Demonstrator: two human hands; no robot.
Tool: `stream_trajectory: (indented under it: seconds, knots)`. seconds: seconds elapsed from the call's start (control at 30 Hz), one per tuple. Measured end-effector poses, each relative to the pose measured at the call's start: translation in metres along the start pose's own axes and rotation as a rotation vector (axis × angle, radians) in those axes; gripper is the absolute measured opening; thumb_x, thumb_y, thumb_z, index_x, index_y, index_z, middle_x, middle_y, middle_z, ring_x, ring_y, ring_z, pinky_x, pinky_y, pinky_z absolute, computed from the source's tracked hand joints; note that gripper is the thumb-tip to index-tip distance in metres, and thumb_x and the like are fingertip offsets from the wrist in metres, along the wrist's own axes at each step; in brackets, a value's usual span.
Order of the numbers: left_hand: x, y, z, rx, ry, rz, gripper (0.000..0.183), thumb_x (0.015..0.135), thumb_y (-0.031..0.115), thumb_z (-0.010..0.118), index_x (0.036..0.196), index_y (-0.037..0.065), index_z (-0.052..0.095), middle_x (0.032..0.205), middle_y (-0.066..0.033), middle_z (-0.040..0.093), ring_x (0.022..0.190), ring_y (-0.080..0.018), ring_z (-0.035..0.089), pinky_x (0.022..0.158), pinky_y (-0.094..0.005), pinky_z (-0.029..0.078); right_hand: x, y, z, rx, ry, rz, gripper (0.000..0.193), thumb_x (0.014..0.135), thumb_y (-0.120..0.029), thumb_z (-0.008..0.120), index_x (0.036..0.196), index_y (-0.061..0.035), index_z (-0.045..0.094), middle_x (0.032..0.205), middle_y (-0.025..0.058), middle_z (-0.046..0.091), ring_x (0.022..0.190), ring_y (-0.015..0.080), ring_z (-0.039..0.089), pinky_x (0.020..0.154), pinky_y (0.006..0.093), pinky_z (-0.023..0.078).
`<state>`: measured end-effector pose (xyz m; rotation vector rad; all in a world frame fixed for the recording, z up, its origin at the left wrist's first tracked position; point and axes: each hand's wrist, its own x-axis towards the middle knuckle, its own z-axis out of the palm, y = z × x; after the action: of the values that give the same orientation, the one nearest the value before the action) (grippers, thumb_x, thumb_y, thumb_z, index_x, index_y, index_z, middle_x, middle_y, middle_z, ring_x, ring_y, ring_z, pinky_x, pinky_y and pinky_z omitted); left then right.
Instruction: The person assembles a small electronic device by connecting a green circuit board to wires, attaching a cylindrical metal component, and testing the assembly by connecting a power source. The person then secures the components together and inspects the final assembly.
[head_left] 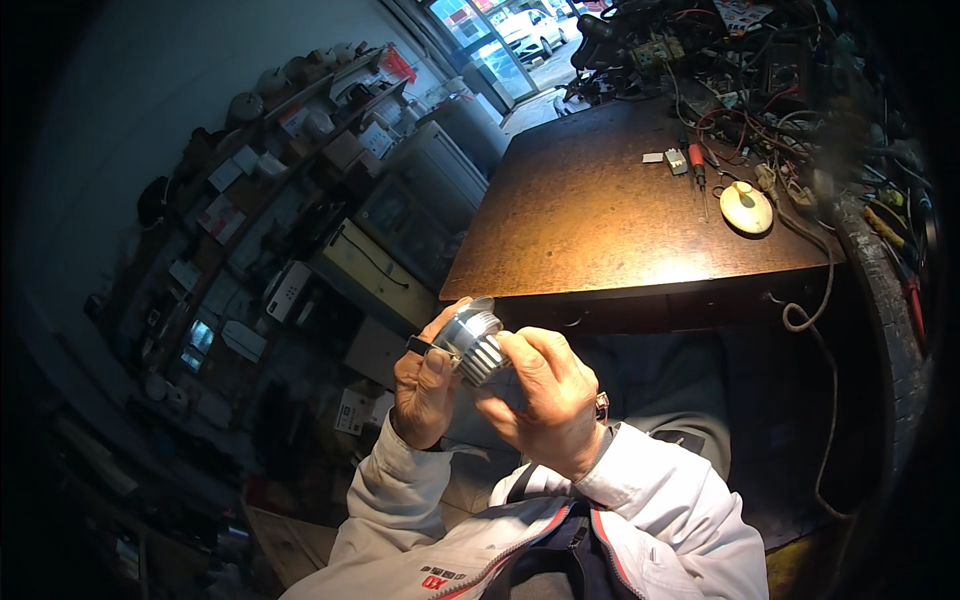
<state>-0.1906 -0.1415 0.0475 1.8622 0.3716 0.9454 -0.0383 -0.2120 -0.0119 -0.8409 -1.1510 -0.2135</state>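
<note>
Both hands are raised in front of my chest, just off the near edge of the wooden table. Between them is a silver downlight with a ribbed metal body and a shiny round rim, tilted. A small black piece, perhaps a clip, sticks out on its left side. My left hand grips it from the left, thumb toward me. From the right, the thumb and fingers of my right hand are closed on its side. Those fingers partly cover it, so I cannot make out whether they also pinch a small part.
On the wooden table, toward the right, lie a red-handled screwdriver, a small pale block and a round cream-coloured lamp base or cover. A cable hangs off the right side. Tangled wires and tools pile up beyond; cluttered shelves line the left.
</note>
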Motion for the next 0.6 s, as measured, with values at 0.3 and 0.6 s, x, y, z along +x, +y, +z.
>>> stream_trajectory:
  seconds: [0.3, 0.6]
  knots:
    - [-0.0011, -0.0043, -0.0023, 0.008, -0.007, 0.048, 0.073, 0.111, 0.045, 0.057, 0.157, -0.01, 0.041, 0.152, -0.0263, 0.058, 0.133, -0.0354, 0.064, 0.114, -0.0463, 0.051, -0.0016, 0.0001, 0.0016, -0.03, -0.007, -0.031, 0.072, 0.06, -0.006, 0.092, 0.127, -0.0004, 0.066, 0.111, 0.018, 0.066, 0.093, 0.0363, 0.072, 0.077, 0.042, 0.063]
    - [0.0016, -0.0007, -0.0003, 0.055, -0.023, 0.082, 0.069, 0.112, 0.042, 0.056, 0.155, -0.011, 0.045, 0.154, -0.0287, 0.056, 0.135, -0.0333, 0.064, 0.114, -0.0435, 0.052, 0.0002, 0.0, 0.0019, -0.05, 0.013, -0.044, 0.068, 0.063, -0.005, 0.092, 0.126, -0.0015, 0.067, 0.111, 0.0168, 0.066, 0.093, 0.0346, 0.073, 0.076, 0.0404, 0.064]
